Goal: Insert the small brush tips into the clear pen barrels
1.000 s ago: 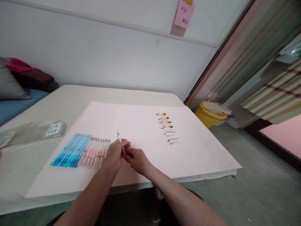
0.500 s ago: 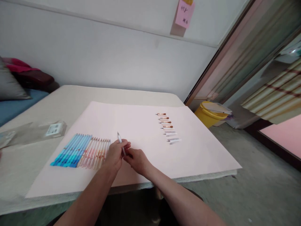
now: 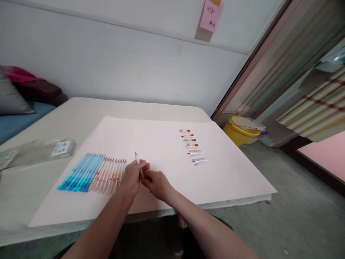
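Pink note [image 3: 211, 17], yellow bin [image 3: 235, 133]

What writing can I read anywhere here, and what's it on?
"45", handwritten on the pink note on the wall; the mark after it and the line below are unclear.
White label on the plastic packaging: printed, too small to read.
Held pen and blue pens: no readable text.
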`<state>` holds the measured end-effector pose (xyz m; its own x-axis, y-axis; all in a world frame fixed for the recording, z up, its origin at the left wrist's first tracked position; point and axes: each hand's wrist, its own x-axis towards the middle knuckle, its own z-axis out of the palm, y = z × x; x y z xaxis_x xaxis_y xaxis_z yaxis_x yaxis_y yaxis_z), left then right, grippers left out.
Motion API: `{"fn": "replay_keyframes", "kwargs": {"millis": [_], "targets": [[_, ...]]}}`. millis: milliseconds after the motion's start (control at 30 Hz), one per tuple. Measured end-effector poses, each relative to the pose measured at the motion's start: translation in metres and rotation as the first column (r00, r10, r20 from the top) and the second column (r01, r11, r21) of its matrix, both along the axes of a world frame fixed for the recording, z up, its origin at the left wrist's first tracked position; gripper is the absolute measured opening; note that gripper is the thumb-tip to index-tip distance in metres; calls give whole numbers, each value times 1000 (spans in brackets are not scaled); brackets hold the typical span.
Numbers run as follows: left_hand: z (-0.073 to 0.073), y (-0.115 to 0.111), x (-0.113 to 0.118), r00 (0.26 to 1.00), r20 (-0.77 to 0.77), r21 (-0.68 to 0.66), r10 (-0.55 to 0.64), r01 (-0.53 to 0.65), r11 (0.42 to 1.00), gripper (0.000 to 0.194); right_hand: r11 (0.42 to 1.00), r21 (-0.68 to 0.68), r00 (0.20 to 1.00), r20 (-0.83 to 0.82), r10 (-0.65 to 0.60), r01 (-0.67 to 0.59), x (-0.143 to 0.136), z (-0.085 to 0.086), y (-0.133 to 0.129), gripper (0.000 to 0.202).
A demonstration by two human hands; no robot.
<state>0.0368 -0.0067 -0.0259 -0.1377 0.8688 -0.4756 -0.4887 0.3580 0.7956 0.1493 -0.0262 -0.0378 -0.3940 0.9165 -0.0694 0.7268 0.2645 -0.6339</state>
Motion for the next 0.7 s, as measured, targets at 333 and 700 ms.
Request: {"fn": "replay_keyframes", "kwargs": {"millis": [333, 700], "targets": [[0, 0, 0, 1000, 11, 7, -7, 7, 1000, 18, 1000, 10, 999, -37, -7, 7, 1, -4, 0, 15], [4, -1, 0, 1000, 13, -12, -4, 4, 1000, 19, 1000, -2, 1000, -4, 0, 0, 1, 0, 0, 14]]}}
